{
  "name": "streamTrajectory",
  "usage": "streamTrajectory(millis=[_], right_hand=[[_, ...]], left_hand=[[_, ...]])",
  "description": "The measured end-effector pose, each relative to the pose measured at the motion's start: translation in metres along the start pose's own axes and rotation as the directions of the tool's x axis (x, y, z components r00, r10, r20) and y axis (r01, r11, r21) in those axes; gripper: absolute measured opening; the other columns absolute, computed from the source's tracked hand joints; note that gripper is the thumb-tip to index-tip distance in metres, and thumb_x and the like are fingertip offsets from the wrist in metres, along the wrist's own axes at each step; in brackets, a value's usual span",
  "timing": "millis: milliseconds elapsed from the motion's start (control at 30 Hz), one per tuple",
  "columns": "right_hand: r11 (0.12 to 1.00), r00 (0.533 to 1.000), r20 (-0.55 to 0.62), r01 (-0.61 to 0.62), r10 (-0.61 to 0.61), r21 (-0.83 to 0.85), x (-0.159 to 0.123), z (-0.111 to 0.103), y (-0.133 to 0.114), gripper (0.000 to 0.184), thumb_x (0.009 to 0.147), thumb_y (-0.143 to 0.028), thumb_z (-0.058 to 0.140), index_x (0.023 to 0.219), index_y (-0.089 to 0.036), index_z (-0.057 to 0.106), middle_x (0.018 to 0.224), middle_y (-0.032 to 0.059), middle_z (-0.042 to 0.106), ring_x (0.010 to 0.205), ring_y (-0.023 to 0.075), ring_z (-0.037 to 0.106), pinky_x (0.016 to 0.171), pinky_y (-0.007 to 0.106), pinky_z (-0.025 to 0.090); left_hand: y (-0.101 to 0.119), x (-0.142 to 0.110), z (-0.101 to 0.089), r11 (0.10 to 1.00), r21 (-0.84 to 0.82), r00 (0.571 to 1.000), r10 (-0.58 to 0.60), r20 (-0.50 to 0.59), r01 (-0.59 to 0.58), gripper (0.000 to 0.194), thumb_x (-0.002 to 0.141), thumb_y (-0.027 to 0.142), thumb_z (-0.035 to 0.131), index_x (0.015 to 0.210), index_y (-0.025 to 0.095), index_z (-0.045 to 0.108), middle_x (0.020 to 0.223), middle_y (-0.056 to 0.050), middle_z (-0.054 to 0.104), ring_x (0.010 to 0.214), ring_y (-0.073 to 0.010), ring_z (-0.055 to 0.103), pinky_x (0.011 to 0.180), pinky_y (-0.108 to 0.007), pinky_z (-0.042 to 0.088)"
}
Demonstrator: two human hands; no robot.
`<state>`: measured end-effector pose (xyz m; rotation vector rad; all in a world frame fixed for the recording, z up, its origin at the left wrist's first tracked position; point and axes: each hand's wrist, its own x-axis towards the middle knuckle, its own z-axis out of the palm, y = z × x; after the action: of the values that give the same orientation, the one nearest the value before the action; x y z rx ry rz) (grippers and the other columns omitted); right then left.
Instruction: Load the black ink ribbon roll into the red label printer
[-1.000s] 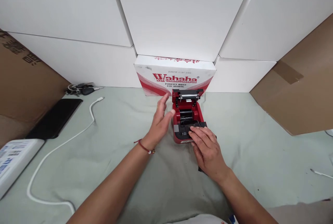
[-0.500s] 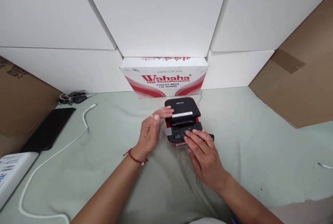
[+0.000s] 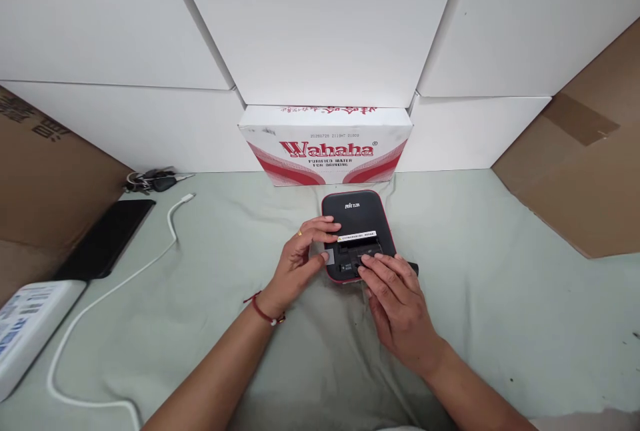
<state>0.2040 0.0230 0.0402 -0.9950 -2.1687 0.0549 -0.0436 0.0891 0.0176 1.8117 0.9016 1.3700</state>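
Note:
A black-and-red boxy device (image 3: 356, 219) with a white warning strip across it lies on the green cloth, lettering toward the far end. Its hinged lid is down, and a dark recess shows just below the strip. My left hand (image 3: 299, 259) grips the device's left side, fingers on the lid and thumb by a grey patch. Over the lower right corner, my right hand (image 3: 397, 304) lays its fingers on the black top, with the thumb below the front edge. A dark piece sticks out beyond that hand's fingers on the right.
Behind the device stands a white-and-red Wahaha carton (image 3: 327, 151) against white boxes (image 3: 320, 24). On the left are keys (image 3: 155, 181), a black phone-like slab (image 3: 107, 237), a white cable (image 3: 120, 287) and a white labelled block (image 3: 40, 324). Brown cardboard (image 3: 575, 171) flanks the right.
The device's lid, raised before, has come down flat. My left hand has gone from flat fingers at the lid to gripping the side. My right hand stays on the lower right corner.

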Motion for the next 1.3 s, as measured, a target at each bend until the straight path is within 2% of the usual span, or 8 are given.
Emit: streamTrajectory(millis=[233,467,633,767,867,967,1133,1300], right_hand=[[1.0,1.0,0.002,-0.001,0.001,-0.005,-0.002,0.002,0.003,0.048,0.104,-0.003,0.054,0.149,-0.017,0.063,0.149,0.0114,0.074,0.143,0.0239,0.059,0.13,0.048,0.04],[1.0,1.0,0.018,-0.026,0.025,0.006,0.008,-0.011,-0.001,0.042,0.103,-0.008,0.062,0.143,-0.021,0.069,0.141,0.0107,0.078,0.128,0.027,0.068,0.115,0.049,0.052],[0.961,0.974,0.178,-0.176,0.139,0.213,0.064,-0.039,0.015,0.018,0.11,-0.025,0.06,0.104,-0.024,0.077,0.104,0.0037,0.084,0.091,0.0194,0.075,0.083,0.033,0.059],[0.945,0.811,0.486,-0.258,0.325,-0.201,0.13,-0.03,0.027,0.025,0.112,-0.029,0.054,0.116,-0.023,0.077,0.117,0.007,0.082,0.099,0.0233,0.079,0.086,0.035,0.058],[0.83,0.572,0.662,-0.062,0.484,-0.554,0.166,-0.005,0.025,0.032,0.107,-0.024,0.056,0.135,-0.022,0.072,0.136,0.0139,0.078,0.113,0.0314,0.078,0.087,0.039,0.057],[0.785,0.484,0.695,0.025,0.532,-0.619,0.181,0.014,0.02,0.028,0.102,-0.019,0.06,0.125,-0.016,0.076,0.13,0.0193,0.079,0.113,0.0356,0.078,0.084,0.039,0.056],[0.764,0.511,0.657,0.0,0.554,-0.645,0.173,0.006,0.014,0.029,0.103,-0.026,0.063,0.128,-0.016,0.074,0.13,0.0201,0.076,0.11,0.0357,0.078,0.08,0.039,0.056],[0.922,0.74,0.569,-0.182,0.358,-0.343,0.13,-0.065,0.01,0.025,0.105,-0.036,0.062,0.125,-0.025,0.073,0.112,0.0085,0.079,0.085,0.025,0.077,0.07,0.036,0.056]], left_hand=[[-0.012,0.0,0.014,0.947,-0.28,0.985,-0.171,-0.028,0.156,0.092,0.094,0.043,0.081,0.17,0.05,0.029,0.191,0.005,-0.005,0.178,-0.0308,-0.01,0.144,-0.059,-0.005],[-0.022,0.0,0.024,0.86,-0.478,0.979,-0.203,-0.004,0.176,0.096,0.092,0.033,0.078,0.172,0.044,0.027,0.19,0.001,0.013,0.178,-0.0299,0.004,0.146,-0.053,0.004],[-0.022,0.001,0.028,0.809,-0.539,0.964,-0.265,0.024,0.236,0.098,0.085,0.022,0.071,0.171,0.039,0.028,0.187,-0.002,0.024,0.175,-0.0346,0.016,0.144,-0.06,0.015],[-0.027,0.0,0.026,0.814,-0.51,0.955,-0.289,0.062,0.279,0.1,0.081,0.021,0.068,0.171,0.036,0.027,0.186,-0.004,0.026,0.172,-0.0375,0.023,0.141,-0.064,0.021],[-0.032,0.002,0.024,0.85,-0.446,0.956,-0.287,0.056,0.282,0.096,0.079,0.021,0.069,0.168,0.035,0.034,0.187,-0.004,0.021,0.175,-0.037,0.014,0.143,-0.061,0.014],[-0.034,0.003,0.023,0.855,-0.423,0.951,-0.303,0.063,0.3,0.097,0.077,0.02,0.068,0.167,0.035,0.035,0.187,-0.004,0.021,0.175,-0.0363,0.012,0.143,-0.059,0.012],[-0.032,0.004,0.024,0.816,-0.488,0.945,-0.322,0.063,0.31,0.099,0.078,0.022,0.071,0.168,0.032,0.032,0.184,-0.008,0.027,0.173,-0.0375,0.021,0.142,-0.06,0.017],[-0.029,0.006,0.025,0.757,-0.58,0.943,-0.327,0.063,0.301,0.099,0.079,0.025,0.074,0.168,0.029,0.03,0.182,-0.01,0.032,0.171,-0.0367,0.026,0.142,-0.059,0.02]])
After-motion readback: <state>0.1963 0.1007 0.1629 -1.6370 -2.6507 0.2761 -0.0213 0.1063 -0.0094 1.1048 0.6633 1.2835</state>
